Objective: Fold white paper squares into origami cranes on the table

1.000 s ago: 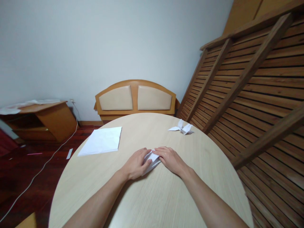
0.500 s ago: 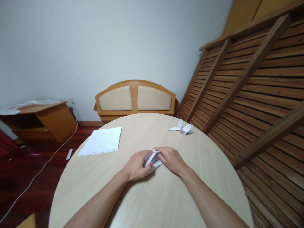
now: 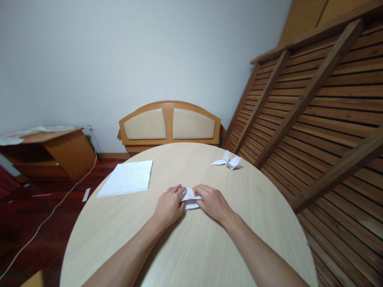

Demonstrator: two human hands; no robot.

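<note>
Folded paper (image 3: 189, 198) sits mid-worktop (image 3: 191, 247), pinched btwn left hand (image 3: 169, 205) & right hand (image 3: 211, 201), both grasping it. Looks like a crease is being pressed; next move prob. needs edges lined up w/ firm, even pressure.

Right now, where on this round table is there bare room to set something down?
Bare patches: the near table on both sides of the forearms, the far middle between the paper stack and the folded paper figure, and the right rim. Crowded: the centre, where the left hand and right hand pinch the small folded paper.
</note>
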